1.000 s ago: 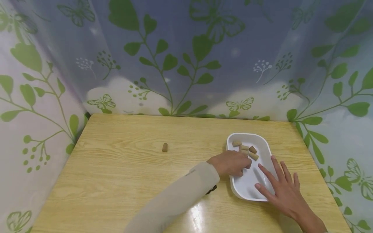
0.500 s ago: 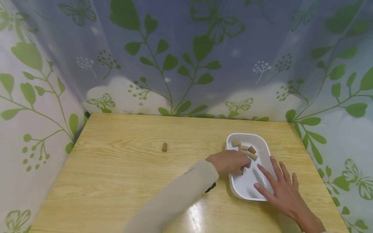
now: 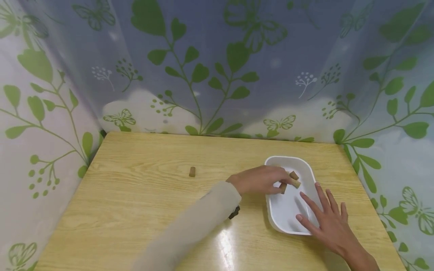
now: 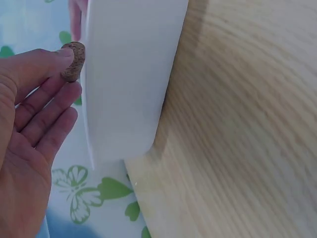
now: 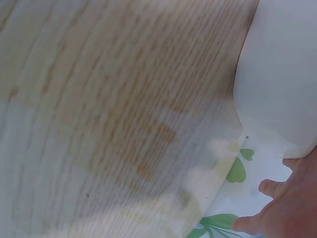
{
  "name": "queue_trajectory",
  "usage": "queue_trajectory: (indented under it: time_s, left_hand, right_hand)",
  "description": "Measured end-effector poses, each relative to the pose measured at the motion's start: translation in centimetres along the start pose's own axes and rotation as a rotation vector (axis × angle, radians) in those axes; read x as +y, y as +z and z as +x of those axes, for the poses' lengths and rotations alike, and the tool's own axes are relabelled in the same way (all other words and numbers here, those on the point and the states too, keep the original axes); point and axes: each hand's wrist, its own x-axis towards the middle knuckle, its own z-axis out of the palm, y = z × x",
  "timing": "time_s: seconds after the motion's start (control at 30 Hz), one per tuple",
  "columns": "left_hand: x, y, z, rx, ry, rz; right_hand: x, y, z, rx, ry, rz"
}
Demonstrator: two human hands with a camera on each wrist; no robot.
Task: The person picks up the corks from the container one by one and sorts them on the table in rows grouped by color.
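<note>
At the left side of a white tray [image 3: 288, 222], my left hand [image 3: 262, 180] pinches a brown cork [image 3: 283, 188] between thumb and fingers, over the tray's inside. The left wrist view shows this cork [image 4: 74, 61] at the thumb tip, beside the tray's outer wall [image 4: 131, 74]. Other corks lie inside: a darker one [image 3: 294, 175] and a lighter one [image 3: 296, 183]; my left hand hides part of the group. My right hand [image 3: 333, 226] spreads its fingers over the tray's right rim, holding nothing. In the right wrist view its fingers [image 5: 271, 188] show beside the tray.
A single cork [image 3: 192, 172] stands on the wooden table [image 3: 135, 210], well left of the tray. Leaf-patterned curtains [image 3: 210, 75] hang behind the table and along both sides.
My left hand has shifted slightly left and up, and its thumb and fingers now show a cork between them. The right hand has stayed at the tray's rim.
</note>
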Motion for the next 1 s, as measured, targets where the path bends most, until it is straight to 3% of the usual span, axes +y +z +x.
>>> queue_trajectory:
  time_s: [0.27,0.57,0.77,1.0]
  left_hand:
    - [-1.4,-1.4,-2.2,0.050,-0.039,-0.128]
    - [-2.8,-2.5,-5.1,0.098,-0.100,-0.095]
    - [-4.1,-2.7,-6.6,0.121,-0.120,-0.113]
    - [-5.6,-3.2,-9.4,0.149,-0.194,-0.155]
  right_hand:
    - [-0.2,0.0,0.0,0.002,0.006,-0.007]
    - [-0.2,-0.1,0.0,-0.004,0.016,-0.006]
    - [-0.1,-0.1,-0.1,-0.002,0.017,-0.011]
    - [-0.2,-0.1,0.0,-0.001,0.010,-0.009]
